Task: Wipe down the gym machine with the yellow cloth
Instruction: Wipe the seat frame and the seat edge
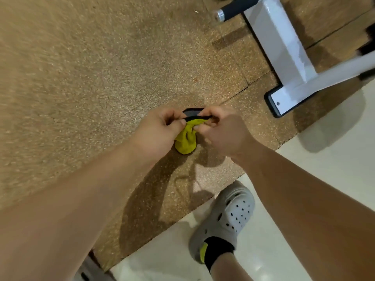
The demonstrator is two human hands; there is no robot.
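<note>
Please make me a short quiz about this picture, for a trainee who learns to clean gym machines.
1. True or false: the yellow cloth lies on the white machine frame.
2. How many hands grip the cloth? A none, B one, C two.
3. Fill in: the cloth's pinched edge is ____.
Key: 1 false, it hangs from the hands, apart from the frame. 2 C, left hand and right hand. 3 black.

Gym: speckled rubber flooring (101,78), white machine frame (284,53).

The yellow cloth (185,141) — black-edged, bunched — hangs apart from the white gym machine (282,55).
</note>
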